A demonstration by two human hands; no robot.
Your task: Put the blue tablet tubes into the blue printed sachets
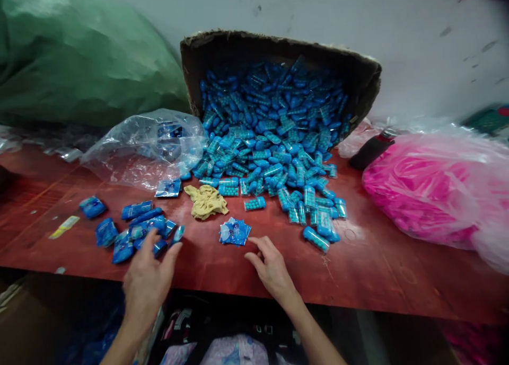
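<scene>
My left hand (149,277), somewhat blurred, is over the near side of a pile of shiny blue packets (145,227), thumb and fingers apart. Just beyond its thumb tip is a small blurred blue piece (178,234); no grip on it shows. My right hand (272,267) is beside a small stack of blue printed cards (234,232), its thumb and index finger apart near the right edge. Whether a fingertip touches the cards I cannot tell. Beyond the stack, clear tubes of blue beads with blue caps (262,156) spill from a tipped cardboard box (369,73).
A crumpled yellow cloth (207,201) lies behind the cards. On the red table (377,280) are a clear plastic bag (139,148) at left and a pink-filled bag (429,190) with a dark bottle (374,147) at right. A large green sack (87,58) stands back left.
</scene>
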